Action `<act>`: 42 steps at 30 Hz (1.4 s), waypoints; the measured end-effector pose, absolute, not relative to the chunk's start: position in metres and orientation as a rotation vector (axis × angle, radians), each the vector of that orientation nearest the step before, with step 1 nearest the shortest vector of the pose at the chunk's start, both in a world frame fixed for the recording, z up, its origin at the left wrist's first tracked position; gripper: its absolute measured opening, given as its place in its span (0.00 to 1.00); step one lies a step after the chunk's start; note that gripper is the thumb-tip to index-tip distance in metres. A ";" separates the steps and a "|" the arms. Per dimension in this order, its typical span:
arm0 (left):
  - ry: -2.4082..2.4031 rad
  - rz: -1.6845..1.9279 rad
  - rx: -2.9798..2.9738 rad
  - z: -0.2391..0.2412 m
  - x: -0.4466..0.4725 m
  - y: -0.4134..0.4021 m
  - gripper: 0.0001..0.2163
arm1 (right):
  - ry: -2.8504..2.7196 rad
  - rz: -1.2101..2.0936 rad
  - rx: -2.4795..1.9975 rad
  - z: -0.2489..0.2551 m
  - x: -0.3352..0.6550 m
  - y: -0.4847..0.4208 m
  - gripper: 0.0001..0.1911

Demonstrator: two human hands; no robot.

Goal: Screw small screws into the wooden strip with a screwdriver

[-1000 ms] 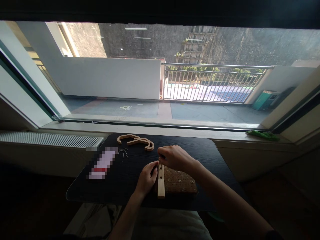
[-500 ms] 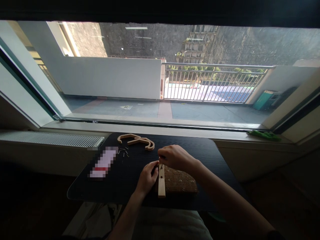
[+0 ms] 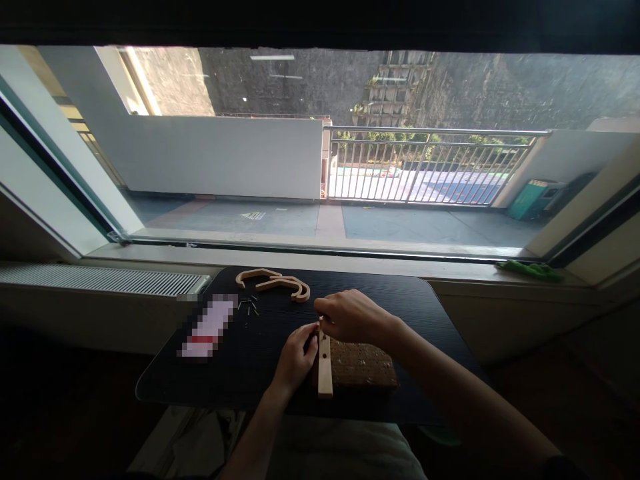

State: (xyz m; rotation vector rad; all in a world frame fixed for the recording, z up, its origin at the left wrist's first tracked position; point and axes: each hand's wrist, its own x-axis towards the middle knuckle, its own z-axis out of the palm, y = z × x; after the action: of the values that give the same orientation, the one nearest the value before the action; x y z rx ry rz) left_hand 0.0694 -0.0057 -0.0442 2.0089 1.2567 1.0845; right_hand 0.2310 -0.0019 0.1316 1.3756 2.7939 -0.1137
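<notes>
- The pale wooden strip (image 3: 325, 379) is lying along the left side of the brown textured block (image 3: 364, 367), its near end reaching slightly past the block and sitting near the front edge of the black table (image 3: 400, 293).
- The left hand (image 3: 296, 355) is bending its fingers and thumb, a narrow gap showing between them, and is touching the strip's left side near the far end; I cannot tell whether it is pinching the wood.
- The right hand (image 3: 350, 315) is curling closed over the strip's far end and hiding it; what may be inside the fist is not showing.
- Two dark holes are showing in the strip, just nearer than the right hand.
- The right forearm is crossing above the block's right side, so the approach from that direction is narrowing.
- To the right of the block, dark tabletop is running on towards the rounded far-right corner.
- Two curved wooden pieces (image 3: 301, 295) are lying near the far edge, beyond the hands.
- Small metal pieces (image 3: 249, 310) are lying scattered left of the hands, beside a pixelated pinkish item (image 3: 215, 320) near the left edge.
- The table is standing before a window sill (image 3: 280, 261), where a green cloth (image 3: 530, 271) is resting at right; a white radiator (image 3: 100, 279) is running along the left.
- Outside, daylight is falling past a metal railing (image 3: 429, 167).
</notes>
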 end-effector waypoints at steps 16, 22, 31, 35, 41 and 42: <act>1.259 1.105 2.034 -0.049 0.069 -0.003 0.14 | 2.769 -0.061 1.420 0.128 0.234 -0.002 0.09; 1.276 1.108 2.019 -0.050 0.069 -0.003 0.14 | 2.767 -0.081 1.437 0.129 0.233 -0.001 0.11; 1.262 1.092 2.019 -0.048 0.068 -0.003 0.14 | 2.876 -0.224 1.432 0.123 0.232 0.002 0.09; 1.265 1.099 2.018 -0.047 0.068 -0.004 0.14 | 2.947 -0.471 1.394 0.117 0.234 0.005 0.07; 1.273 1.103 2.015 -0.049 0.068 -0.003 0.13 | 2.975 -0.608 1.383 0.112 0.233 0.008 0.05; 1.269 1.107 2.016 -0.049 0.069 -0.003 0.13 | 2.976 -0.610 1.380 0.112 0.233 0.008 0.05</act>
State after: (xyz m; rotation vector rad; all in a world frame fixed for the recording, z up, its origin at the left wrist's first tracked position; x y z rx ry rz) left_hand 0.0686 -0.0030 -0.0491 2.0158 1.2689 1.1068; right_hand 0.2325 0.0085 0.1122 1.3796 2.9759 -0.6103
